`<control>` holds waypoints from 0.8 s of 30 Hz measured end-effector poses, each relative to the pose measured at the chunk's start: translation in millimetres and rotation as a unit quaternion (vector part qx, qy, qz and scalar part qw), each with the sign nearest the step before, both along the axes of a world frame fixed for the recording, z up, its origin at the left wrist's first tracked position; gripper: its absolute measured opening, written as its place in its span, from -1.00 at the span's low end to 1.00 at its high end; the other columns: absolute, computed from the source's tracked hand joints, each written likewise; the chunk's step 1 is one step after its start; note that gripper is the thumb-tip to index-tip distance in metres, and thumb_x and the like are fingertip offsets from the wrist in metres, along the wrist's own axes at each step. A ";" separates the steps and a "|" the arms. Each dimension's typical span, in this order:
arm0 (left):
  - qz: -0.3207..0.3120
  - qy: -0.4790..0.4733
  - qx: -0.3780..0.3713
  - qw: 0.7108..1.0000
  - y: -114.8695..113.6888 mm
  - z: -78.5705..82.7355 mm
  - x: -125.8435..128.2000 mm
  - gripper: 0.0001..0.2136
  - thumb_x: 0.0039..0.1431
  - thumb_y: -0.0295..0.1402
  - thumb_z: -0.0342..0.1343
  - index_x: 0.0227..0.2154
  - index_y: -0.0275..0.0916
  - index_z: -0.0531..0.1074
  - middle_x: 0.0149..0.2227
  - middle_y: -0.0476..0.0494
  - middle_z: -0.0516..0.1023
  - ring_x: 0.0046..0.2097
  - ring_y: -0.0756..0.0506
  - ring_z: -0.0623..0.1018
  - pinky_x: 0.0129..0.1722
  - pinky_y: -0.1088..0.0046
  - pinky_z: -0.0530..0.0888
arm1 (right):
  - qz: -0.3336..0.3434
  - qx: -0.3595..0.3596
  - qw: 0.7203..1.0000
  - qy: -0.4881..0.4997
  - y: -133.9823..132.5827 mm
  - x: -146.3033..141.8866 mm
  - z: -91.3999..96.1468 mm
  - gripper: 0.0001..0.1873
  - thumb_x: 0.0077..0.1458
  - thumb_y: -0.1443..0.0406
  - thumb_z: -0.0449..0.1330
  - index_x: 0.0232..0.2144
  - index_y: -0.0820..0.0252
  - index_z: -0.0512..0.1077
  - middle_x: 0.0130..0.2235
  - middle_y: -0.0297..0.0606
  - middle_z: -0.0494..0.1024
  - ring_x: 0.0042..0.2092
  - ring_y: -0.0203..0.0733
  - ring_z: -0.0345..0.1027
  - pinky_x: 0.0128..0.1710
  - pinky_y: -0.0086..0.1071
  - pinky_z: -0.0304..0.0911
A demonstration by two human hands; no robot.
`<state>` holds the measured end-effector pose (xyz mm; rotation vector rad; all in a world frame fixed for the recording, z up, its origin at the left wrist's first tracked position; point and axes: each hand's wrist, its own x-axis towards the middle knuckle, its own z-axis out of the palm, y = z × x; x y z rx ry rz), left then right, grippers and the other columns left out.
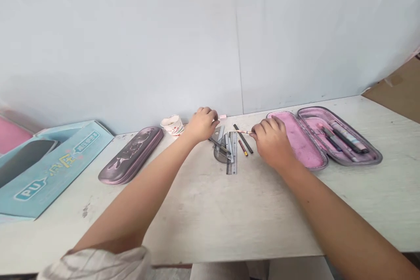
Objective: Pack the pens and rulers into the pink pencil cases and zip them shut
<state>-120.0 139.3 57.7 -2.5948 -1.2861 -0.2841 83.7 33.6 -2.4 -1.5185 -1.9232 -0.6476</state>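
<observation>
My right hand [271,138] is closed around one end of a thin pencil with a light, patterned barrel [242,131]. It points left, over the loose stationery. My left hand [203,123] has curled fingers near the wall; whatever they hold is hidden. Just right of those fingertips is a small pink block, perhaps an eraser [222,117]. Between my hands lie clear rulers [232,167], a dark rounded protractor-like piece [219,155], a grey pen [220,146], a dark pencil [245,142] and a short red-brown crayon or pencil stub [243,148].
An open pink pencil case [311,157] with several pens stands right. A closed dark pencil case [131,155] and a paper cup [172,126] are left. Farther left is a blue box [55,170]. A wall [183,43] backs the table; cardboard [398,89] is far right.
</observation>
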 end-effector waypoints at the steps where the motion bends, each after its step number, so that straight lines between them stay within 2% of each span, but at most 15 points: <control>1: 0.003 0.026 0.008 1.000 11.1 -0.9 10.4 -0.77 0.18 -0.29 -0.09 -0.22 -0.27 0.38 -0.14 -0.25 0.39 -0.04 -0.21 0.33 -0.11 0.25 0.30 | -0.008 0.002 1.000 -0.009 0.6 1.5 0.9 -0.78 0.17 0.33 -0.05 -0.37 0.25 0.38 -0.33 -0.12 0.43 -0.16 -0.07 0.15 0.05 -0.09 -0.06; 5: 0.042 0.092 -0.009 0.995 44.6 -17.2 42.1 -0.76 0.17 -0.35 -0.07 -0.15 -0.29 0.37 -0.09 -0.32 0.37 0.01 -0.24 0.32 -0.08 0.21 0.28 | -0.034 0.007 0.999 -0.027 2.4 5.5 5.8 -0.84 0.14 0.37 -0.02 -0.38 0.23 0.36 -0.33 -0.15 0.42 -0.15 -0.09 0.15 0.10 -0.06 -0.10; 8: 0.065 0.093 -0.039 0.993 59.3 -30.7 48.9 -0.77 0.14 -0.40 -0.07 -0.18 -0.33 0.38 -0.10 -0.39 0.37 0.01 -0.28 0.34 -0.10 0.17 0.30 | -0.050 0.012 0.998 -0.026 4.2 5.9 8.6 -0.83 0.14 0.39 -0.03 -0.39 0.21 0.35 -0.34 -0.19 0.42 -0.17 -0.12 0.15 0.11 -0.07 -0.10; 11: 0.070 0.063 -0.063 0.994 67.5 -36.3 46.5 -0.78 0.14 -0.39 -0.09 -0.23 -0.33 0.39 -0.14 -0.42 0.40 -0.04 -0.31 0.39 -0.17 0.17 0.34 | -0.055 0.011 0.998 -0.023 5.5 5.7 8.7 -0.81 0.16 0.40 -0.05 -0.40 0.20 0.35 -0.35 -0.20 0.42 -0.17 -0.13 0.16 0.13 -0.07 -0.12; 14: 0.076 0.020 -0.094 0.993 65.9 -33.7 44.2 -0.84 0.14 -0.36 -0.07 -0.28 -0.27 0.37 -0.24 -0.29 0.46 -0.14 -0.22 0.47 -0.22 0.28 0.38 | -0.051 0.005 0.999 -0.010 5.8 6.1 6.4 -0.80 0.17 0.39 -0.06 -0.38 0.22 0.34 -0.34 -0.18 0.42 -0.17 -0.12 0.15 0.12 -0.07 -0.10; 16: 0.070 -0.084 -0.164 0.980 55.9 -28.8 43.7 -0.87 0.14 -0.34 -0.05 -0.31 -0.25 0.33 -0.33 -0.18 0.48 -0.23 -0.13 0.50 -0.26 0.36 0.40 | -0.048 0.008 0.999 0.005 6.0 6.3 4.4 -0.81 0.17 0.37 -0.06 -0.37 0.24 0.35 -0.33 -0.15 0.43 -0.16 -0.11 0.16 0.10 -0.08 -0.08; 17: 0.059 -0.170 -0.225 0.957 47.7 -25.8 43.3 -0.89 0.14 -0.33 -0.04 -0.33 -0.25 0.31 -0.36 -0.15 0.48 -0.27 -0.09 0.51 -0.27 0.38 0.41 | -0.045 0.012 0.999 0.014 6.0 6.2 3.5 -0.81 0.17 0.35 -0.06 -0.36 0.25 0.35 -0.33 -0.15 0.43 -0.16 -0.10 0.16 0.09 -0.08 -0.07; 18: 0.043 -0.275 -0.301 0.912 37.6 -22.6 42.3 -0.90 0.14 -0.34 -0.02 -0.35 -0.25 0.30 -0.37 -0.12 0.48 -0.30 -0.06 0.51 -0.27 0.40 0.43 | -0.041 0.017 0.999 0.023 5.9 5.9 2.7 -0.81 0.18 0.34 -0.06 -0.35 0.26 0.34 -0.34 -0.14 0.43 -0.16 -0.10 0.16 0.08 -0.09 -0.06; 20: 0.004 -0.436 -0.427 0.792 12.8 -15.6 38.1 -0.91 0.12 -0.36 0.03 -0.37 -0.27 0.28 -0.35 -0.11 0.47 -0.32 -0.01 0.51 -0.23 0.39 0.45 | -0.025 0.027 0.998 0.041 5.0 4.4 1.9 -0.81 0.18 0.34 -0.06 -0.34 0.26 0.34 -0.35 -0.16 0.43 -0.18 -0.10 0.17 0.07 -0.10 -0.05; 21: -0.007 -0.476 -0.468 0.745 -0.7 -12.1 34.7 -0.90 0.10 -0.37 0.06 -0.37 -0.28 0.28 -0.35 -0.11 0.46 -0.33 0.00 0.50 -0.22 0.38 0.45 | -0.012 0.029 0.998 0.050 4.2 3.2 1.7 -0.81 0.18 0.34 -0.07 -0.33 0.26 0.34 -0.35 -0.17 0.44 -0.18 -0.11 0.18 0.08 -0.12 -0.05; 22: -0.015 -0.497 -0.500 0.709 -14.1 -8.8 30.5 -0.89 0.09 -0.38 0.07 -0.36 -0.28 0.28 -0.34 -0.11 0.45 -0.34 0.01 0.50 -0.21 0.38 0.45 | 0.003 0.029 0.998 0.058 3.2 1.9 1.8 -0.81 0.18 0.35 -0.07 -0.33 0.25 0.33 -0.36 -0.18 0.45 -0.19 -0.12 0.18 0.08 -0.13 -0.05; 24: -0.021 -0.511 -0.539 0.669 -37.9 -2.9 20.6 -0.88 0.08 -0.37 0.10 -0.34 -0.28 0.30 -0.35 -0.09 0.44 -0.36 0.02 0.49 -0.21 0.38 0.45 | 0.039 0.029 0.996 0.073 0.8 -1.1 1.9 -0.82 0.18 0.36 -0.07 -0.33 0.25 0.33 -0.35 -0.20 0.46 -0.19 -0.14 0.19 0.08 -0.16 -0.04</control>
